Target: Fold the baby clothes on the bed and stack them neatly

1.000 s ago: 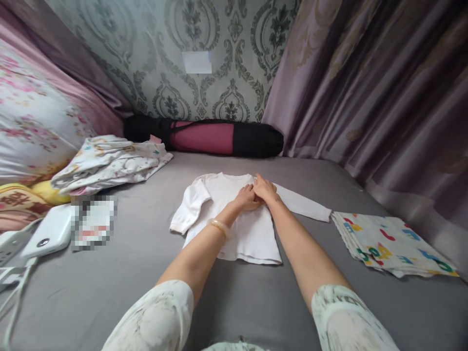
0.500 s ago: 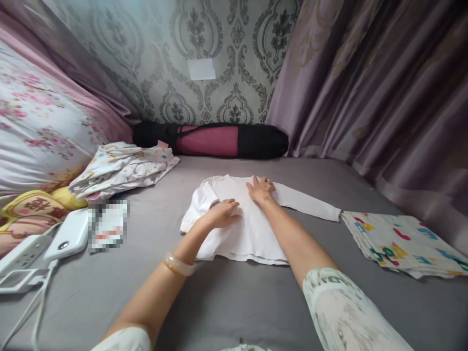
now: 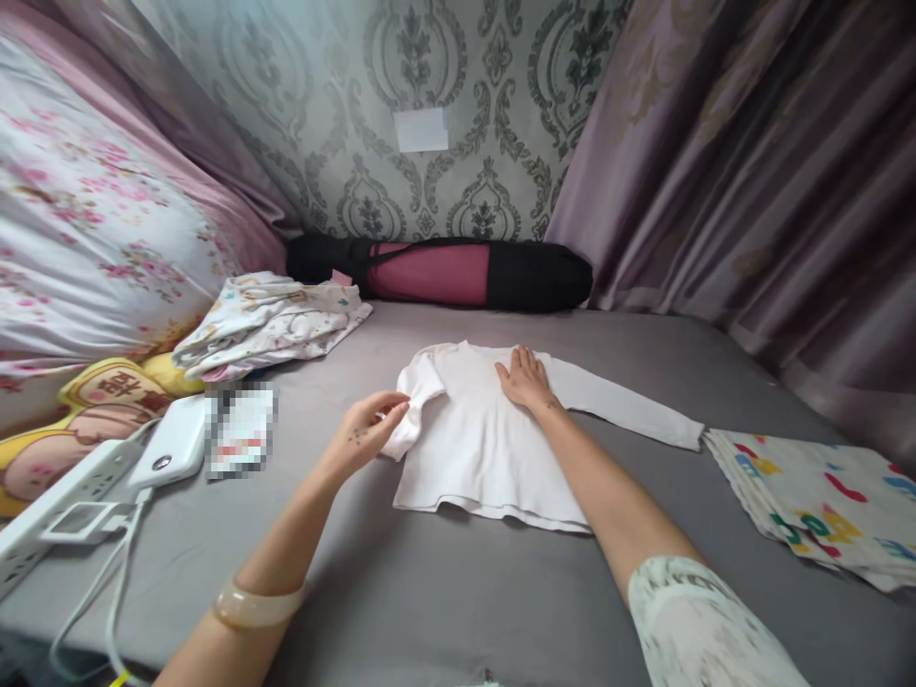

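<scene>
1. Pretty sure this is someone's home, bedroom I'd say: there's a wide grey bedsheet (image 3: 401,611) spread out.
2. Damask-style wallpaper (image 3: 286,105) and shiny purple curtains (image 3: 751,172), very homey.
3. Big floral pillow-looking thing (image 3: 93,219) on the left, yellow cartoon cushion (image 3: 100,420) near it.
4. Power strip (image 3: 72,496) lying right on the sheet, plus a white top (image 3: 472,429) and crumpled printed fabric (image 3: 279,324).

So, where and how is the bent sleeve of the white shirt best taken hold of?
Probably by the lower end of the bent sleeve, with a light pinching grip, coming from the person's left. That end sticks out past the body of the shirt, and the left hand is close to it. The right hand lies flat on the shirt, which may steady it.
</scene>
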